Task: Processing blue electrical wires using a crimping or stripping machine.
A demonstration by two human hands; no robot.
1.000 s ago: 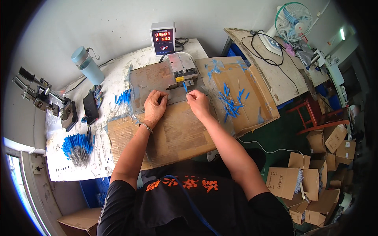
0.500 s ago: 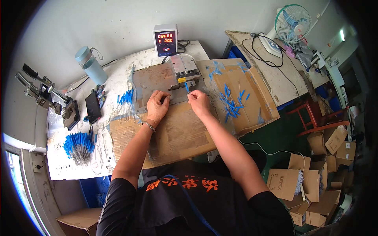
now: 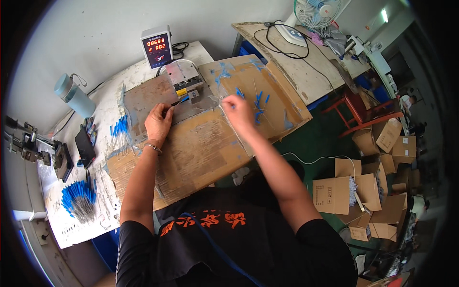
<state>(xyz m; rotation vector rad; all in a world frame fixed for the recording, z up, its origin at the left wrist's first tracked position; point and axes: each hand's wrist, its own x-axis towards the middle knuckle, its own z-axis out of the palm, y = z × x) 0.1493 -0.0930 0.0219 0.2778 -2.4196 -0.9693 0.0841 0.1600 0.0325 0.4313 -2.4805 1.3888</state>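
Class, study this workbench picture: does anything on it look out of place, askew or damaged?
The cardboard sheets covering the bench lie overlapped and skewed, edges ragged. Blue-tipped pieces lie scattered loosely near the right hand, unlike the tidier bundle at the bench's left end.

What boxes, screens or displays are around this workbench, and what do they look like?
Counter display: back of the bench, small grey upright box, red glowing digits.
Phone: bench's left side, flat black rectangle, dark screen.
Cardboard boxes: floor at right, brown, several open.

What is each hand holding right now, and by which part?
Left hand pinches a thin blue-tipped piece by its near end. Right hand: cannot tell.
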